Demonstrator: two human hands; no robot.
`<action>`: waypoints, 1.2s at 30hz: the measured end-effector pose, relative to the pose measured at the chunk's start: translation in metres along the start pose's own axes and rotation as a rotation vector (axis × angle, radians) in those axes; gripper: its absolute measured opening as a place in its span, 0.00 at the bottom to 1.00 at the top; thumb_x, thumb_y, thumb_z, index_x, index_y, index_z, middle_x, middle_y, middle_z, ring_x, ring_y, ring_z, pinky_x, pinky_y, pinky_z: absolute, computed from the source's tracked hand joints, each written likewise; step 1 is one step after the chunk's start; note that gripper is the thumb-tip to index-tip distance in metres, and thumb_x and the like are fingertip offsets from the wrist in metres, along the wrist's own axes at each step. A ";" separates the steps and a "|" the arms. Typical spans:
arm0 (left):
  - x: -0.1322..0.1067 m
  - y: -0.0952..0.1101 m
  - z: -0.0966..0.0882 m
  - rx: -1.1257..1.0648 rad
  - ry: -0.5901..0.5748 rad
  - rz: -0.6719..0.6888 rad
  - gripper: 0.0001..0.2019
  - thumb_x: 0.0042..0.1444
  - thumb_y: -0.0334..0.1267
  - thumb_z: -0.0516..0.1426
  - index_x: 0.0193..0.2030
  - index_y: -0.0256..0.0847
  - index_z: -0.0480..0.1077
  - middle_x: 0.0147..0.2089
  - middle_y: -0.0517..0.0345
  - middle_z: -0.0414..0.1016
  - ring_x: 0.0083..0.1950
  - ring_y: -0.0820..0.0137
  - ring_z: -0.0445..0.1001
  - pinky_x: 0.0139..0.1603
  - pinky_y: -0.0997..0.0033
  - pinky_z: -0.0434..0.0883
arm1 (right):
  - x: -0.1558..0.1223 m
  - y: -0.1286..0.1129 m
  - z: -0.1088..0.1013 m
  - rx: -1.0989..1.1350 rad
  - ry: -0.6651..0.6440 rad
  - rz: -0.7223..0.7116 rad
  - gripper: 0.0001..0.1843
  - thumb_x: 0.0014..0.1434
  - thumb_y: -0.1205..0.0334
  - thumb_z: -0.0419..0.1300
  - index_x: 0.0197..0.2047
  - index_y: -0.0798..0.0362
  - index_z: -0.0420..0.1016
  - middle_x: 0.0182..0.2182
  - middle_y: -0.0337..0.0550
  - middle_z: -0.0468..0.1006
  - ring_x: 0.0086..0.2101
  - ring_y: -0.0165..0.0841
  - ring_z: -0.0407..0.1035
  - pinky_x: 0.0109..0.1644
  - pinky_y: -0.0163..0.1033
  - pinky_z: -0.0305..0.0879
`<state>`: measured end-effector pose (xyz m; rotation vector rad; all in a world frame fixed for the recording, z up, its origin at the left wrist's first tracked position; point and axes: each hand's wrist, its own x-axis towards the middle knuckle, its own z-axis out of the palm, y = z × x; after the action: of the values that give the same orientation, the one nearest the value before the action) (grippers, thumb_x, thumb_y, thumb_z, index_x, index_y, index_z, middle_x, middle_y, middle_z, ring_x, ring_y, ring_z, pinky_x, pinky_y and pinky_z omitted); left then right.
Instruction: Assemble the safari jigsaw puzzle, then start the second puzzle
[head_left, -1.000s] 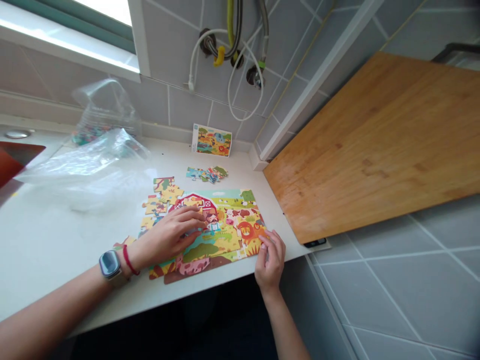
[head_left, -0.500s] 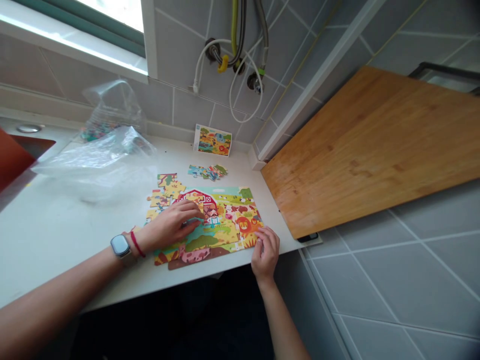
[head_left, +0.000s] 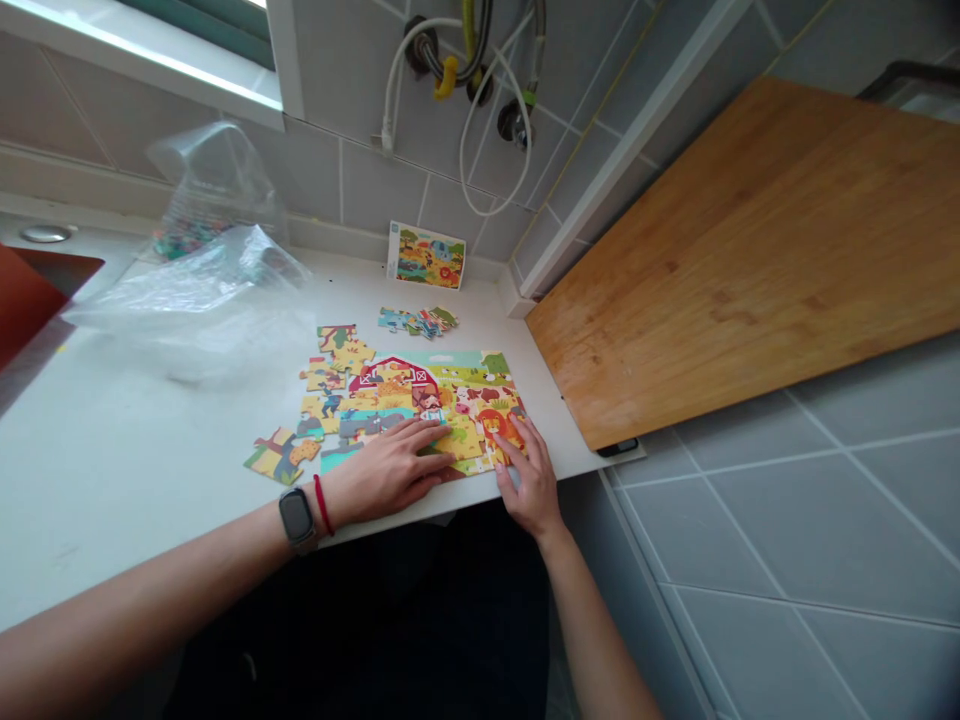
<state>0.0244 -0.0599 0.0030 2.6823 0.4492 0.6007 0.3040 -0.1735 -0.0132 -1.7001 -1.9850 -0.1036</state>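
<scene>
A colourful farm jigsaw puzzle (head_left: 439, 395) with a red barn lies on the white counter (head_left: 135, 450) near its front edge. My left hand (head_left: 390, 468), with a watch and a red band on the wrist, lies flat on the puzzle's lower part, fingers stretched out. My right hand (head_left: 529, 475) rests on the puzzle's lower right corner, fingers extended over the lion picture. Loose puzzle pieces (head_left: 330, 375) lie to the left of the puzzle, and one larger joined bit (head_left: 279, 455) sits further left. A small heap of pieces (head_left: 418, 321) lies behind the puzzle.
A reference picture card (head_left: 425, 256) leans on the tiled wall. Clear plastic bags (head_left: 202, 270) lie at the back left, one with pieces inside. A wooden board (head_left: 750, 250) stands tilted at the right. Hoses (head_left: 480, 90) hang on the wall. A red-brown sink (head_left: 30, 295) is far left.
My left hand has slid from the barn area down to the puzzle's front edge. My right hand has moved up onto the lion corner. The view shifted slightly.
</scene>
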 end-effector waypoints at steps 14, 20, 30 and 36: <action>-0.016 0.007 0.004 -0.040 -0.042 0.025 0.20 0.68 0.37 0.58 0.66 0.52 0.73 0.73 0.47 0.66 0.72 0.47 0.67 0.71 0.41 0.66 | 0.002 0.005 -0.009 0.079 -0.115 0.010 0.28 0.67 0.62 0.58 0.70 0.48 0.70 0.69 0.52 0.69 0.70 0.48 0.60 0.71 0.63 0.63; 0.009 0.016 0.003 0.006 -0.019 -0.077 0.26 0.66 0.45 0.61 0.70 0.47 0.66 0.67 0.43 0.71 0.64 0.50 0.72 0.63 0.48 0.72 | 0.003 0.004 -0.010 0.085 -0.112 0.008 0.26 0.67 0.62 0.58 0.68 0.50 0.72 0.68 0.54 0.70 0.70 0.48 0.61 0.71 0.63 0.63; 0.055 0.020 0.012 0.008 -0.014 -0.238 0.32 0.56 0.41 0.68 0.66 0.40 0.66 0.56 0.41 0.74 0.54 0.48 0.78 0.56 0.47 0.76 | 0.005 0.003 -0.012 0.111 -0.115 0.029 0.26 0.66 0.62 0.60 0.67 0.49 0.73 0.68 0.52 0.70 0.69 0.48 0.62 0.71 0.62 0.63; 0.050 0.019 0.018 -0.068 0.060 -0.221 0.28 0.55 0.40 0.66 0.62 0.44 0.66 0.55 0.46 0.73 0.53 0.52 0.77 0.56 0.51 0.76 | 0.006 0.002 -0.013 0.140 -0.115 0.044 0.25 0.66 0.62 0.60 0.66 0.49 0.74 0.68 0.52 0.70 0.69 0.48 0.61 0.72 0.63 0.62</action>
<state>0.0800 -0.0629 0.0123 2.5112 0.7170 0.6201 0.3102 -0.1728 0.0004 -1.6917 -1.9857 0.1480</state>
